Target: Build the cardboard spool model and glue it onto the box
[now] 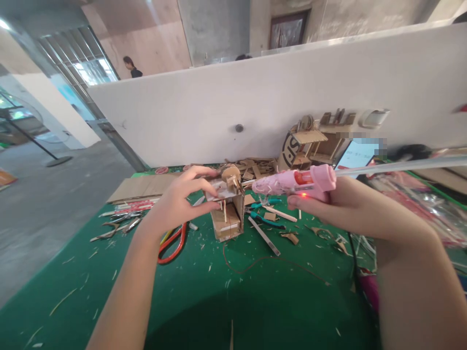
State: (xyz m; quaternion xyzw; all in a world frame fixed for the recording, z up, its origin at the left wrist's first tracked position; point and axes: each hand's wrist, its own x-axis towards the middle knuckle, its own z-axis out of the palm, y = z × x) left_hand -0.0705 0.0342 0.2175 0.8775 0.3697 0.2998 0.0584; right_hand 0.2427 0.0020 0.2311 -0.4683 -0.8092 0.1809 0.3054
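Note:
My left hand (pixel 182 199) grips the upper left side of a small cardboard model (pixel 228 226), fingers on its top and thumb at its front. The model is box-shaped, open at the front, with a round cardboard disc (pixel 230 171) on top. In my right hand (pixel 350 209) is a pink hot glue gun (pixel 292 182), its light glowing red and a clear glue stick (pixel 397 166) poking out of its back. The gun's nozzle points left, close to the model's upper right side; whether it touches cannot be made out. A thin reddish wire (pixel 255 265) lies below the model.
Red-handled scissors (pixel 174 250) lie beside my left wrist. Teal-handled pliers (pixel 268 221) and a grey-white strip (pixel 264 236) lie right of the model. Cardboard scraps, a larger cardboard structure (pixel 310 141) and a lit phone (pixel 357 154) stand toward the white partition (pixel 197 116).

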